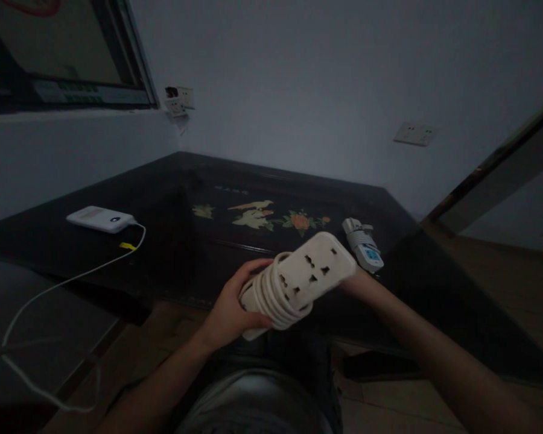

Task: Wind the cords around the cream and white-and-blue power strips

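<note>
A white power strip (304,268) with its cord (278,298) wound round its middle is held tilted above the near edge of the table. My left hand (233,304) grips its lower left end, with the thumb pressed against the wound cord. At the upper right end, my right hand (355,282) is behind the strip, and its fingers are hidden there. Just right of that hand, a smaller white power strip (364,246) with a wrapped cord and a blue label lies on the table.
On the dark table (172,181), decorated with a bird and flowers, a white device (100,219) lies at the left. Its white cable (84,272) hangs over the edge near a yellow tag (127,246). Wall sockets (415,134) are fixed above the table, and a window is at upper left.
</note>
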`<state>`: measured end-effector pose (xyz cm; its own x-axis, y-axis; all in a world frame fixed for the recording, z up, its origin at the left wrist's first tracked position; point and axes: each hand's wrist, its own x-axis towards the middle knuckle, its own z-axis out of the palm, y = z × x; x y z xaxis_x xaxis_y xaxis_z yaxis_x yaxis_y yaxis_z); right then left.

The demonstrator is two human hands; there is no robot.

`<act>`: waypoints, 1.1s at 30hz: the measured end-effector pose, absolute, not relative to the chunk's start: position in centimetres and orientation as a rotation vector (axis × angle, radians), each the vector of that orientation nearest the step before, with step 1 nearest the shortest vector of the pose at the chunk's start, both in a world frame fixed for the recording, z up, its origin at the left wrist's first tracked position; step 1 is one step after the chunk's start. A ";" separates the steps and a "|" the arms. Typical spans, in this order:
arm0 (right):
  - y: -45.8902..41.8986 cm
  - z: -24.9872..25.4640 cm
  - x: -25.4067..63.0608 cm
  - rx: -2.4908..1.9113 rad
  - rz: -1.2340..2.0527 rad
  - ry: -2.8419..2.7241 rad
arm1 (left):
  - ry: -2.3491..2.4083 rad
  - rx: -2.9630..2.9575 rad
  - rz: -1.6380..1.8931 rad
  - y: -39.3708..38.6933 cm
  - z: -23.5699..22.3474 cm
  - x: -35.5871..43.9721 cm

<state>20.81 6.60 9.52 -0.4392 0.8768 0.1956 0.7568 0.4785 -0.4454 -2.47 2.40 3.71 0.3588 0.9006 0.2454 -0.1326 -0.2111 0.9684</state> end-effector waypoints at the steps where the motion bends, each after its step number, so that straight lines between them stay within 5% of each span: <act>1: 6.0 9.6 20.7 -1.461 0.341 -2.349 | 0.732 1.412 1.131 2.6 3.6 -2.4; 6: 2.7 11.6 20.6 -1.916 -0.021 -2.637 | 0.767 1.330 1.141 3.3 3.5 -2.6; 14: -0.8 12.9 20.3 -1.726 -0.370 -2.696 | 0.878 1.407 1.207 4.9 2.4 -3.1; 24: -2.1 11.7 18.3 -1.442 -0.007 -2.700 | 0.829 1.383 1.230 5.5 2.1 -3.1; 33: -3.3 11.2 18.6 -1.291 -0.080 -2.636 | 0.837 1.406 1.225 5.5 1.9 -2.8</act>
